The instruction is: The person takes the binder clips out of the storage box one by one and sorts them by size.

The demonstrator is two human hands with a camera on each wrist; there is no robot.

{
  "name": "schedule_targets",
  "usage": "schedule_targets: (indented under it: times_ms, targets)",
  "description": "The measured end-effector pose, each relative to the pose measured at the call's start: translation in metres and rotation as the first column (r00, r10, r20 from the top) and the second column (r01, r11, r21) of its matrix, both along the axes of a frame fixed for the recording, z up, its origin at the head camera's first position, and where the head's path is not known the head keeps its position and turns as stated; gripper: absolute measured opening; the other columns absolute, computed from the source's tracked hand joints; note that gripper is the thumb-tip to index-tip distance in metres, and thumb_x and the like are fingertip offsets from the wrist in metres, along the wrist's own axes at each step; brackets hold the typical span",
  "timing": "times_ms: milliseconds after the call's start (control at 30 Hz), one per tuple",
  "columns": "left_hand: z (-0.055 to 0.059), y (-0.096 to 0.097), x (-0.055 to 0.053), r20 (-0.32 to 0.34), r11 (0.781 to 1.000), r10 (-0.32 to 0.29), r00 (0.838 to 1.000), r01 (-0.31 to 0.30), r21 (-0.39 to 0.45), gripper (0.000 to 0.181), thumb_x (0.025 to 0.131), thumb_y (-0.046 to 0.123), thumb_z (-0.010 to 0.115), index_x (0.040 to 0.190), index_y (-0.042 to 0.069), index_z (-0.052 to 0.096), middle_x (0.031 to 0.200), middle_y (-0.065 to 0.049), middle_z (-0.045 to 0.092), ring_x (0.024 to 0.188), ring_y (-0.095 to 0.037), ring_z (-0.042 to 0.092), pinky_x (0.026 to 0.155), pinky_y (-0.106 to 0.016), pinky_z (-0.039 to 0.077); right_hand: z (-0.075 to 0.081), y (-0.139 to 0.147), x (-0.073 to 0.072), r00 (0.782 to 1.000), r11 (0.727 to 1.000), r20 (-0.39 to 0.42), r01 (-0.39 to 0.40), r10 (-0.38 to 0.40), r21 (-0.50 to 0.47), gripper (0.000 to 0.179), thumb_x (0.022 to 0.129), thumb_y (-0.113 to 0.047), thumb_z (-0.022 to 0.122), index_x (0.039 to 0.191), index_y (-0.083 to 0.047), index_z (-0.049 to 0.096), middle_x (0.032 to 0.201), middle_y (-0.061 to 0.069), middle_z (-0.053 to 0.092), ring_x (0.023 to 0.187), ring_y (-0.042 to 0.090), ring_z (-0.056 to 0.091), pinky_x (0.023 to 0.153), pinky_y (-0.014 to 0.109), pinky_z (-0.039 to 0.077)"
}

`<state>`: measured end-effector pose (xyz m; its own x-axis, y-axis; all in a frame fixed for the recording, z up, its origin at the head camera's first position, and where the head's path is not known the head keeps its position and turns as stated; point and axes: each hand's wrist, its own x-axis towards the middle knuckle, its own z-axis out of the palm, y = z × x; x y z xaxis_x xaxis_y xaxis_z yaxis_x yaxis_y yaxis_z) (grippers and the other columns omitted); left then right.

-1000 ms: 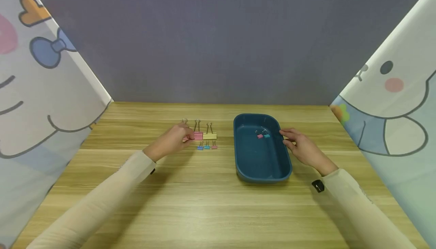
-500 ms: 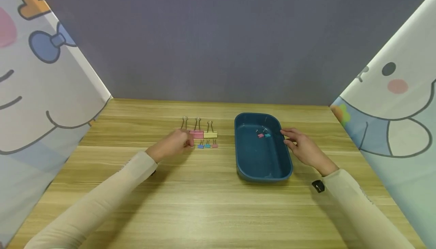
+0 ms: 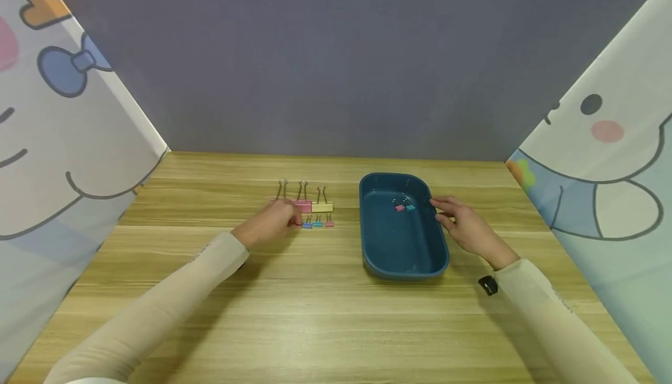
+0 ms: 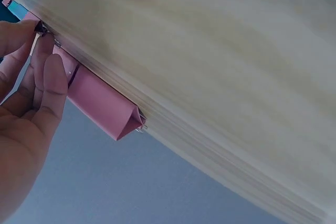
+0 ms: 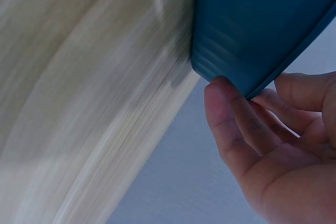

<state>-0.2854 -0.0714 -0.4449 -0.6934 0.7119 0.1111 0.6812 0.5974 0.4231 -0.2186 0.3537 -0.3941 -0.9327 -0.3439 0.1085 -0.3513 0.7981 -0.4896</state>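
Observation:
In the head view my left hand [image 3: 270,222] is beside a row of small binder clips, nearest the blue binder clip [image 3: 307,226]. Its thumb and finger pinch a small binder clip [image 4: 40,27] in the left wrist view; its colour is mostly hidden. Large binder clips line up behind, the pink binder clip [image 3: 303,205] next to the yellow binder clip [image 3: 322,207]; another pink one [image 4: 102,103] is partly covered by the hand. My right hand [image 3: 469,232] holds the right rim of the dark blue plastic bin [image 5: 247,30], its fingers at the edge.
Inside the bin lie a small pink clip [image 3: 399,208] and a small teal clip [image 3: 410,208]. A teal clip [image 3: 317,224] and a pink clip [image 3: 329,224] continue the small row. Grey panel [image 3: 336,63] stands behind the wooden table [image 3: 325,325]; printed cloths flank it.
My left hand has drawn back from the large pink clips towards the small row, then shifted slightly right beside the blue clip. The right hand stays on the bin's rim.

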Motion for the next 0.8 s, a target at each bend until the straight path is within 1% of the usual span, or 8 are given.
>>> schedule_targets:
  times_ms: [200, 300, 367, 433, 500, 633, 800]
  targets:
    - [0.002, 0.004, 0.001, 0.041, 1.0, 0.011, 0.999, -0.011, -0.006, 0.009, 0.082, -0.002, 0.071, 0.083, 0.007, 0.072, 0.085, -0.001, 0.067, 0.075, -0.01, 0.057, 0.068, -0.025, 0.05, -0.001, 0.0, 0.0, 1.0, 1.0, 0.006, 0.006, -0.006, 0.004, 0.039, 0.095, 0.002, 0.052, 0.133, 0.011, 0.046, 0.131, 0.021, 0.046, 0.105, 0.039, 0.058, 0.079, 0.047, 0.05]
    - [0.003, 0.003, 0.001, 0.041, 1.0, 0.011, 0.999, -0.01, -0.014, 0.009, 0.081, -0.002, 0.072, 0.084, 0.007, 0.072, 0.084, 0.0, 0.067, 0.074, -0.01, 0.057, 0.067, -0.024, 0.049, 0.0, 0.0, 0.0, 1.0, 1.0, 0.012, 0.011, -0.011, 0.009, 0.039, 0.095, 0.001, 0.052, 0.133, 0.01, 0.046, 0.131, 0.021, 0.045, 0.105, 0.039, 0.058, 0.079, 0.047, 0.05]
    - [0.005, 0.002, 0.001, 0.028, 1.0, 0.005, 1.0, -0.005, -0.014, 0.007, 0.08, 0.001, 0.073, 0.083, 0.007, 0.071, 0.082, 0.001, 0.066, 0.072, -0.011, 0.055, 0.065, -0.025, 0.048, 0.0, 0.0, 0.0, 1.0, 1.0, 0.011, 0.01, -0.01, 0.011, 0.04, 0.095, 0.002, 0.053, 0.133, 0.01, 0.046, 0.131, 0.021, 0.046, 0.105, 0.039, 0.058, 0.079, 0.047, 0.05]
    - [0.009, 0.001, 0.001, 0.01, 1.0, 0.009, 1.0, -0.009, -0.007, 0.007, 0.08, 0.003, 0.075, 0.082, 0.008, 0.07, 0.08, 0.002, 0.064, 0.071, -0.011, 0.054, 0.063, -0.025, 0.047, 0.0, 0.0, 0.0, 1.0, 1.0, 0.006, 0.011, -0.011, 0.013, 0.04, 0.094, 0.002, 0.053, 0.133, 0.01, 0.047, 0.13, 0.021, 0.046, 0.104, 0.039, 0.058, 0.079, 0.047, 0.05]
    - [0.014, 0.002, 0.001, -0.023, 1.0, 0.01, 1.0, -0.01, 0.008, 0.007, 0.08, 0.004, 0.075, 0.082, 0.007, 0.069, 0.079, 0.001, 0.064, 0.072, -0.013, 0.055, 0.062, -0.026, 0.048, 0.0, 0.0, 0.001, 1.0, 1.0, 0.001, 0.01, -0.01, 0.014, 0.04, 0.094, 0.003, 0.053, 0.132, 0.01, 0.047, 0.13, 0.021, 0.046, 0.104, 0.039, 0.058, 0.078, 0.047, 0.05]
    - [0.028, 0.008, 0.003, -0.064, 0.998, 0.018, 0.998, -0.014, 0.055, 0.008, 0.08, 0.001, 0.073, 0.086, 0.003, 0.07, 0.082, -0.001, 0.063, 0.078, -0.017, 0.059, 0.065, -0.027, 0.05, 0.001, -0.001, 0.001, 1.0, 1.0, 0.003, 0.011, -0.011, 0.021, 0.04, 0.094, 0.003, 0.053, 0.133, 0.01, 0.047, 0.13, 0.021, 0.046, 0.104, 0.038, 0.058, 0.079, 0.047, 0.05]
    - [0.044, 0.021, 0.006, -0.062, 0.995, 0.005, 0.998, 0.001, 0.099, 0.006, 0.083, 0.002, 0.068, 0.088, 0.005, 0.068, 0.083, 0.002, 0.059, 0.072, -0.016, 0.054, 0.061, -0.027, 0.046, 0.002, -0.002, 0.001, 1.0, 0.999, 0.007, 0.011, -0.011, 0.033, 0.04, 0.095, 0.002, 0.052, 0.133, 0.01, 0.046, 0.131, 0.021, 0.045, 0.103, 0.037, 0.059, 0.079, 0.046, 0.05]
